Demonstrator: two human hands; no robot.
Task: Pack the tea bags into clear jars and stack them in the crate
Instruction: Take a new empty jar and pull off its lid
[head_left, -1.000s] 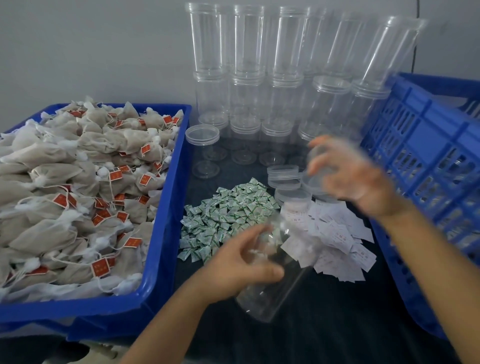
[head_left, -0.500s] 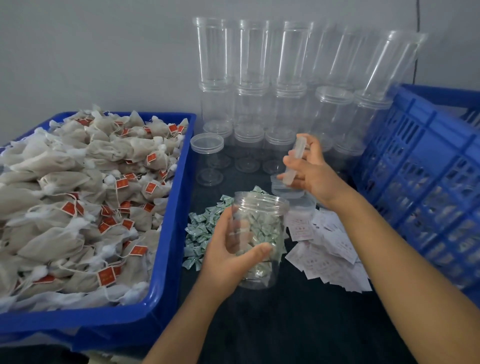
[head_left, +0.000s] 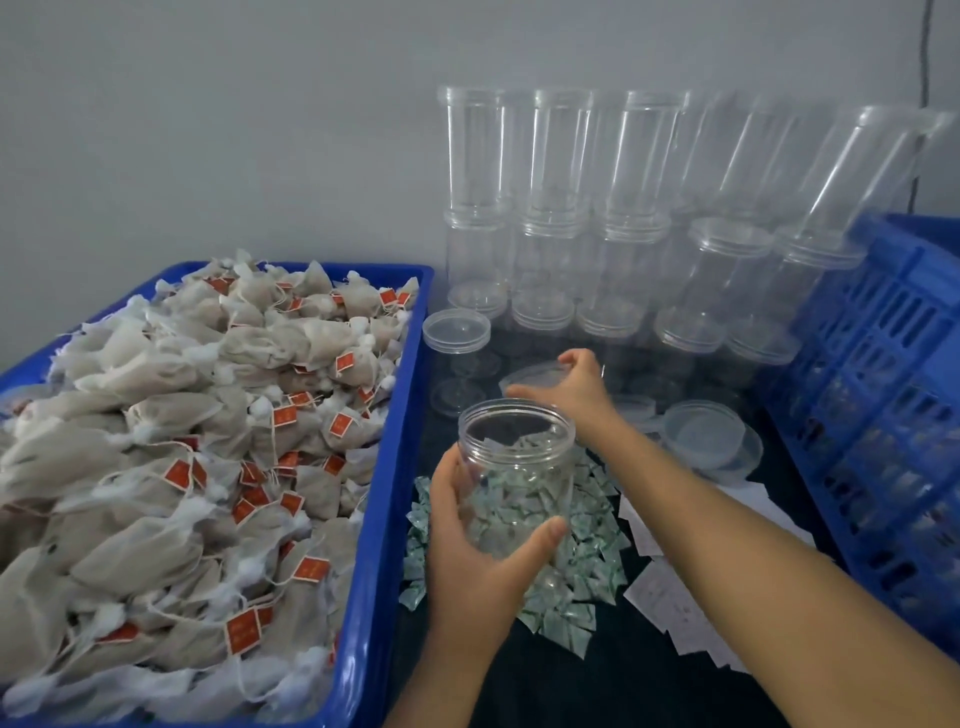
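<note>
While I look down through the head camera, the biggest thing I see is the blue tray (head_left: 387, 467) on the left, heaped with tea bags (head_left: 171, 441); its near and left parts are cut off by the frame edge. The bags are beige pouches with white knotted tops and small red tags, and the print on the tags is too small to read. On the right stands the blue crate (head_left: 883, 374), also cut off by the frame; something is inside behind its slotted wall, but I cannot make out what.

At the back, against the wall, the empty jars (head_left: 561, 218) are stacked in columns, and the right ones lean to the right. Because they are transparent, their edges melt together and I cannot count them.

Between tray and crate, on the dark table, my left hand (head_left: 467, 551) grips the clear jar (head_left: 517, 473). It stands upright, long axis vertical, open mouth up, with a threaded neck. Its bottom is hidden by my palm, so I cannot tell if it touches the table. The green sachets (head_left: 576, 571) show through its wall, and I cannot say if any are inside.

My right hand (head_left: 571, 389), just behind the jar, holds a clear lid (head_left: 530, 375) with curled fingers, nearly flat. White paper slips (head_left: 670, 603) lie under my right forearm, partly hidden.
</note>
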